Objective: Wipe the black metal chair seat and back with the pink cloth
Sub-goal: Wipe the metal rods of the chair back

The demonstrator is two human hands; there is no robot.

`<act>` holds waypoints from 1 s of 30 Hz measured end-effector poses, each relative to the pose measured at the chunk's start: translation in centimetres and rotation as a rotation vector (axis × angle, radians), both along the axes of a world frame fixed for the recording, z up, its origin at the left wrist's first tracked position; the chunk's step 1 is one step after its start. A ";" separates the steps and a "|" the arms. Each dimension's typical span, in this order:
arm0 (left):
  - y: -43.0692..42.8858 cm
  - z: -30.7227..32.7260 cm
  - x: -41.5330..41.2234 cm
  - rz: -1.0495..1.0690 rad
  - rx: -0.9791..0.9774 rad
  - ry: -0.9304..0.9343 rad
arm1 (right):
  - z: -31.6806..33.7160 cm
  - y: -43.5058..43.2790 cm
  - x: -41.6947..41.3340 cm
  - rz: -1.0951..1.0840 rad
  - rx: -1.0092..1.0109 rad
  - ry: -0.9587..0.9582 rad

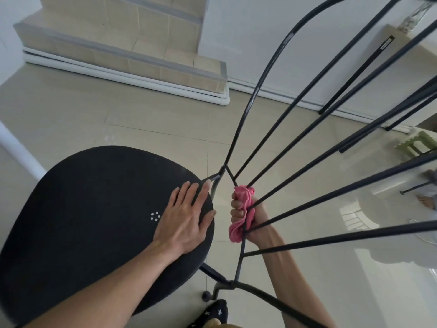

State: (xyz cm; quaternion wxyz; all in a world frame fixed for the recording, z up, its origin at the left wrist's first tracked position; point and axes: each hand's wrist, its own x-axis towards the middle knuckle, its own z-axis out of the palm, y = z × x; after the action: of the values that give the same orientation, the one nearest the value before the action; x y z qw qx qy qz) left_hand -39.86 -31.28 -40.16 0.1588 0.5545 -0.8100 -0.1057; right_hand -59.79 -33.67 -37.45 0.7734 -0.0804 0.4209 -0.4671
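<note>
The black metal chair fills the view, its round seat (94, 209) at lower left and its back of thin black rods (295, 166) fanning up to the right. My left hand (186, 218) lies flat, fingers apart, on the seat's right edge. My right hand (241, 216) is closed around the bunched pink cloth (243, 200), pressing it against the lower ends of the back rods just right of the seat. The rods cross in front of my right wrist and hide part of it.
Beige tiled floor (142, 110) lies around the chair. A tiled step (118, 50) with white pipes along its base runs along the far wall. A small green stool (418, 144) stands at the right. My foot in a star-patterned slipper (217, 311) is below the chair.
</note>
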 end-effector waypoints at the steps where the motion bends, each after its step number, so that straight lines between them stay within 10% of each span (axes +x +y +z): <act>1: 0.0 0.0 0.0 0.001 -0.006 -0.001 | 0.1 1.6 0.1 -0.023 0.007 -0.033; 30: 0.5 1.0 -0.5 -0.016 0.091 -0.110 | 2.3 10.8 5.4 -0.529 0.165 0.430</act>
State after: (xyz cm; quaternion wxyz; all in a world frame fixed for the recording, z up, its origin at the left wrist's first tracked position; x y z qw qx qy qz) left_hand -40.37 -30.74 -39.20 0.0877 0.5596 -0.8164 -0.1128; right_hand -54.42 -22.91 -35.17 0.5231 -0.0023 0.6166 -0.5884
